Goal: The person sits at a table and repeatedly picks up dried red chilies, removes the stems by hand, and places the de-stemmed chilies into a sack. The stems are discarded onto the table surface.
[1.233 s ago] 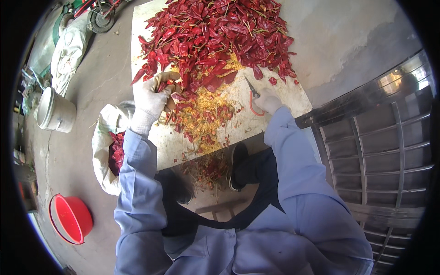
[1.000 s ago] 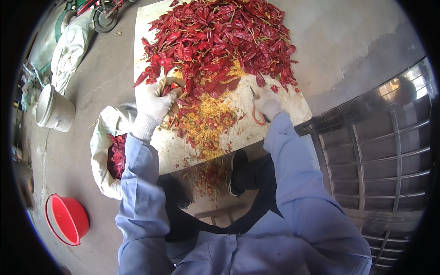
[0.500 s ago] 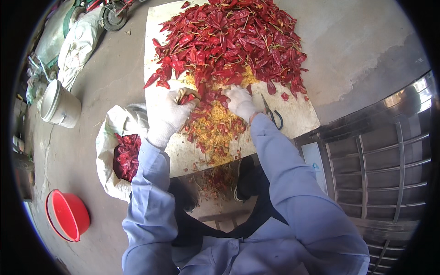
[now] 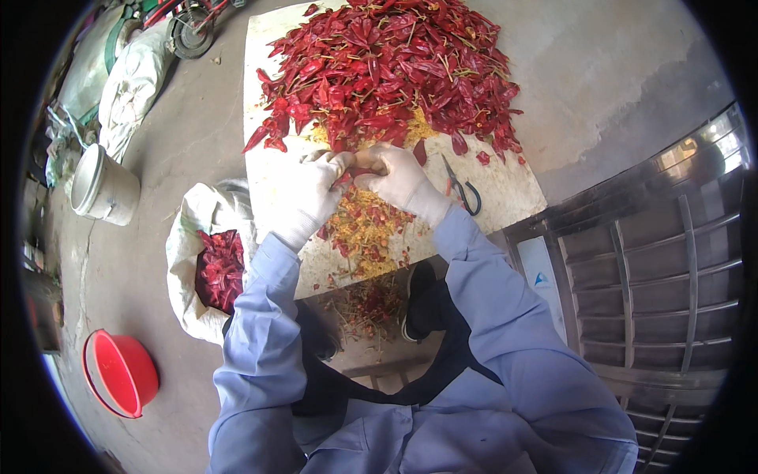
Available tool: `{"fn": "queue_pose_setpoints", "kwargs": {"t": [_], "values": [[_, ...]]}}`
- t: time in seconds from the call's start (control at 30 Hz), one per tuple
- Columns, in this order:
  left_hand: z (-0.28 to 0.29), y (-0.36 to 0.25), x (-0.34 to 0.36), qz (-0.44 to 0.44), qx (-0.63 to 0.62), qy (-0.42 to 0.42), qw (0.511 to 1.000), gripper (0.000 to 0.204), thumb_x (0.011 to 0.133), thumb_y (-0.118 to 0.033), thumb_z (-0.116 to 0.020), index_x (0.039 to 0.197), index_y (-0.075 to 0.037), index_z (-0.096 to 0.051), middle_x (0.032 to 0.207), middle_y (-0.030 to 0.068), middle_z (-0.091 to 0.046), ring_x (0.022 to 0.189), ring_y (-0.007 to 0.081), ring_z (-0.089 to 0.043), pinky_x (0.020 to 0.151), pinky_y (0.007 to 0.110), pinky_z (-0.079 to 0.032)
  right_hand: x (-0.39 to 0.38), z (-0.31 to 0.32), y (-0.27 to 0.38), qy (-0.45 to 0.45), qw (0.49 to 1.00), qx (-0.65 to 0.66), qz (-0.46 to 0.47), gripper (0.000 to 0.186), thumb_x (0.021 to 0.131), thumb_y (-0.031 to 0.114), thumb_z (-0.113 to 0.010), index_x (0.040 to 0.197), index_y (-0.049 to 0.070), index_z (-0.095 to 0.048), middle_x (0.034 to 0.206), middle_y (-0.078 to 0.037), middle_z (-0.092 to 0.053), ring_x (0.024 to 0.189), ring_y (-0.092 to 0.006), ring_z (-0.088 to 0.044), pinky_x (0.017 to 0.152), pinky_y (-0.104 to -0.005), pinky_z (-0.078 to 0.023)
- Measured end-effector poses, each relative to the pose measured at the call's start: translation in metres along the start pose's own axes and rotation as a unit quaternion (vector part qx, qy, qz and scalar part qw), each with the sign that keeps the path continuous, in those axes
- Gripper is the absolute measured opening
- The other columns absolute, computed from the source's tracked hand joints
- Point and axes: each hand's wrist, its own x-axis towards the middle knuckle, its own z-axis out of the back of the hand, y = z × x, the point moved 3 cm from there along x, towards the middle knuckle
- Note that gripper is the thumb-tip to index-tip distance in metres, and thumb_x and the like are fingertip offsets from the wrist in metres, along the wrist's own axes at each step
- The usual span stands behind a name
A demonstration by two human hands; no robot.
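Red dried chillies (image 4: 387, 71) are heaped across the far half of a pale board (image 4: 272, 170) lying on the concrete floor (image 4: 616, 71), and both gloved hands meet just at the near edge of that heap. The left hand (image 4: 304, 193), in a white glove, has its fingers pinched around one red chilli (image 4: 359, 170); the right hand (image 4: 399, 180), also gloved, closes on the same chilli from the other side, fingertips touching the left's. Both grips are narrow and tight on it, held just above the board.

Below the hands a scatter of yellow seeds and red scraps (image 4: 363, 229) covers the near part of the board, spilling off its edge toward a dark shoe (image 4: 422, 308). A pair of black-handled scissors (image 4: 462, 186) lies loose on the board just to the right of the right wrist, touched by neither hand.

Left of the board, a white sack (image 4: 189, 229) stands open with red chillies inside it. Further left sit a white bucket (image 4: 99, 186) and, nearer the person, a red basin (image 4: 118, 371). A metal grille (image 4: 663, 268) runs along the right side. Blue sleeves (image 4: 260, 347) frame the lower view.
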Motion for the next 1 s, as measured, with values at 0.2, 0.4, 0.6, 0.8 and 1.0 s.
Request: {"fn": "queue_pose_setpoints", "kwargs": {"t": [0.2,0.4,0.6,0.8,1.0], "values": [[0.004,0.009,-0.001,0.068,-0.058,-0.023,0.996,0.030,0.084,-0.021,-0.078,0.112,-0.011,-0.076,0.089,0.0150,-0.072,0.082,0.0316,-0.066,0.078,0.040,-0.050,-0.004,0.016,0.009,-0.027,0.923,0.383,-0.020,0.038,0.090,-0.009,-0.068,0.128,-0.005,-0.064,0.120,-0.011,-0.071,0.104,-0.0153,-0.069,0.091,-0.0274,-0.056],[-0.020,0.035,-0.002,0.220,-0.308,0.073,0.923,0.026,0.103,-0.008,-0.062,0.127,-0.001,-0.065,0.084,0.0020,-0.068,0.071,0.0085,-0.066,0.067,0.024,-0.055,-0.008,0.015,0.021,-0.002,0.868,0.495,0.034,0.038,0.091,-0.004,-0.070,0.129,-0.006,-0.065,0.116,-0.009,-0.073,0.092,-0.0088,-0.069,0.083,-0.0215,-0.054],[-0.019,0.033,-0.005,0.212,-0.371,0.120,0.896,0.035,0.101,-0.004,-0.059,0.135,0.002,-0.060,0.090,0.0027,-0.070,0.077,0.0093,-0.067,0.074,0.025,-0.057,-0.013,0.011,0.029,-0.084,0.930,0.358,0.029,0.026,0.094,0.000,-0.070,0.120,-0.002,-0.071,0.106,-0.003,-0.072,0.081,-0.0066,-0.063,0.077,-0.0214,-0.051],[-0.013,0.008,-0.001,0.176,-0.358,0.117,0.909,0.039,0.098,-0.014,-0.068,0.132,0.003,-0.062,0.089,0.0023,-0.071,0.083,0.0089,-0.067,0.076,0.024,-0.054,-0.015,0.009,0.032,-0.116,0.962,0.231,0.085,0.017,0.095,-0.002,-0.068,0.111,-0.003,-0.075,0.106,-0.004,-0.067,0.092,-0.0088,-0.063,0.080,-0.0223,-0.050],[-0.006,-0.006,0.002,0.267,-0.388,0.144,0.870,0.046,0.092,-0.031,-0.077,0.125,0.000,-0.067,0.074,0.0055,-0.068,0.063,0.0122,-0.061,0.060,0.030,-0.048,-0.018,0.008,0.034,-0.132,0.946,0.275,0.105,0.016,0.096,0.003,-0.069,0.110,-0.003,-0.075,0.100,-0.004,-0.069,0.084,-0.0093,-0.063,0.074,-0.0219,-0.050]]}}
